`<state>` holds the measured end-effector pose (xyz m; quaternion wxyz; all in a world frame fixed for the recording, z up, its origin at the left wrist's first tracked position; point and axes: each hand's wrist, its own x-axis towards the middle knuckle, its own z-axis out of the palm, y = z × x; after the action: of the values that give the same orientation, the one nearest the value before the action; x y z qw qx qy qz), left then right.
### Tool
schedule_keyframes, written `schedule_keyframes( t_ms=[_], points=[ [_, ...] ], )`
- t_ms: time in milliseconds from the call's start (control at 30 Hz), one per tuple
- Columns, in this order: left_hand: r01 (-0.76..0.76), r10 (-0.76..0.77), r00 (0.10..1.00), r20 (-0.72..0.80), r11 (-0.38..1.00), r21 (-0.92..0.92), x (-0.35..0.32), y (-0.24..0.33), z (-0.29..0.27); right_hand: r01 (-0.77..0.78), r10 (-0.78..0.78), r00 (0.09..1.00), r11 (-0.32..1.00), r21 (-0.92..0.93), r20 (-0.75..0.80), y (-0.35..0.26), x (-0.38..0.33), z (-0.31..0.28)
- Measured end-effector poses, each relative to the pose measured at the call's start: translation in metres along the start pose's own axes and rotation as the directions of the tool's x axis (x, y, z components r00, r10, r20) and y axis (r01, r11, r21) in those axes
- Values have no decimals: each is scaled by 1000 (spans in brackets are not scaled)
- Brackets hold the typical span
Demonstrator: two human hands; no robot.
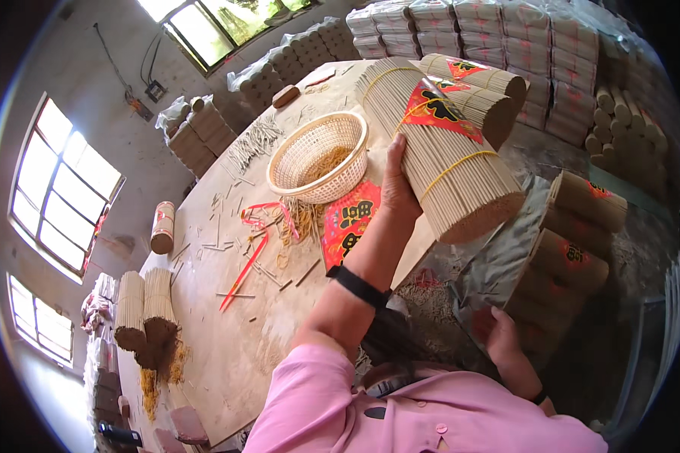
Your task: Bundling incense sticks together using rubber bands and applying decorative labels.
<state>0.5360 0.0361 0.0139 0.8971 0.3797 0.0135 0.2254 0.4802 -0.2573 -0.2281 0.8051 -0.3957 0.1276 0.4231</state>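
A thick bundle of incense sticks [461, 170] is tilted in my left hand [400, 185]. The thumb presses on its side; the other fingers are mostly hidden. Yellow rubber bands circle the bundle, and a red diamond-shaped label [440, 113] lies under one of them. Just behind it, on the table's far right edge, lie more labelled bundles [499, 113]. Low at the right, my right hand [502, 334] hangs beside stacked bundles [563, 264], its fingers apart and dimly lit, with nothing visible in it. Red paper labels [347, 215] lie on the table beside my left forearm.
On the wooden table [219, 332] stands a cream plastic basket [355, 162] of rubber bands. Loose rubber bands [304, 223], red ribbon [242, 275] and broken sticks are scattered nearby. Two unlabelled bundles [145, 302] sit at the left edge. Wrapped stacks [461, 30] line the back wall.
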Motion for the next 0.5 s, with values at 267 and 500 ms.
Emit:
schedule_keyframes(
  t_ms=[267,500],
  points=[
    [26,-24,998,-57,999,38,66,24,-81,-42,46,995,998,45,-88,-33,15,-28],
    [-5,26,985,-172,993,119,93,26,-81,7,-1,991,999,44,-134,-29,26,-38]
  ],
)
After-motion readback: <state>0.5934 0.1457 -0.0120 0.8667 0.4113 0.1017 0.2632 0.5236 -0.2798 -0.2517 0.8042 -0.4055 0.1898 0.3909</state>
